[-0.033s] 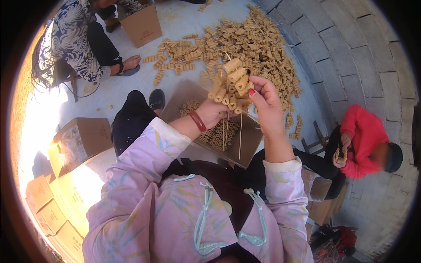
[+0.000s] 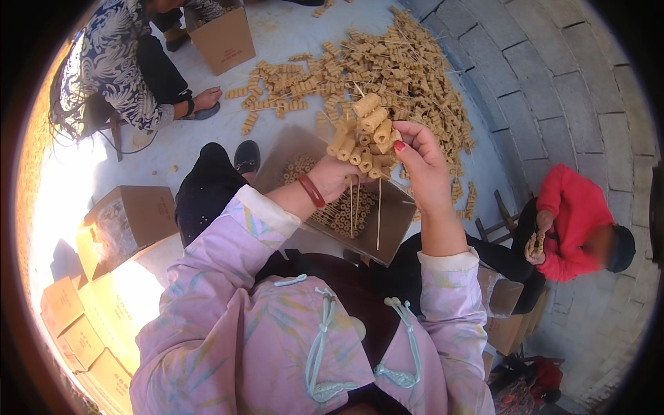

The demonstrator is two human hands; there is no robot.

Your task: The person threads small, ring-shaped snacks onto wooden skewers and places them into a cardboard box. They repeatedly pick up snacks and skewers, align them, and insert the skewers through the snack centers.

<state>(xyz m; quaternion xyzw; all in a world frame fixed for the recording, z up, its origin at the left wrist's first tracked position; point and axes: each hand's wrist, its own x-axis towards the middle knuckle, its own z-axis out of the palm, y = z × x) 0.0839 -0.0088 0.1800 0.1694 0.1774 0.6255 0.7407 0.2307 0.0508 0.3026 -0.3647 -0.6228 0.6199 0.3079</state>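
Over an open cardboard box, my left hand (image 2: 330,178), with a reddish bangle at the wrist, is closed round a bunch of skewers (image 2: 360,149). Tan, hollow rolls are threaded on them, and thin sticks (image 2: 354,211) hang below the fist. My right hand (image 2: 423,162) pinches the lowest roll (image 2: 391,142) of one skewer at the bunch's right side, between thumb and fingers. Several rolls sit in a slanting row on that skewer. The box (image 2: 394,225) below holds many more skewered rolls (image 2: 339,214), seen end-on, partly covered by my hands.
A large heap of skewered rolls (image 2: 408,76) spreads across the floor ahead, against a grey block wall (image 2: 546,83). At the left stand cardboard boxes (image 2: 149,214). One person (image 2: 117,62) sits far left beside another box (image 2: 225,41); a person in red (image 2: 570,221) handles rolls at right.
My right hand has shifted very slightly right and down, its fingers still at the skewer's lowest roll. My left hand and its bunch have hardly moved.
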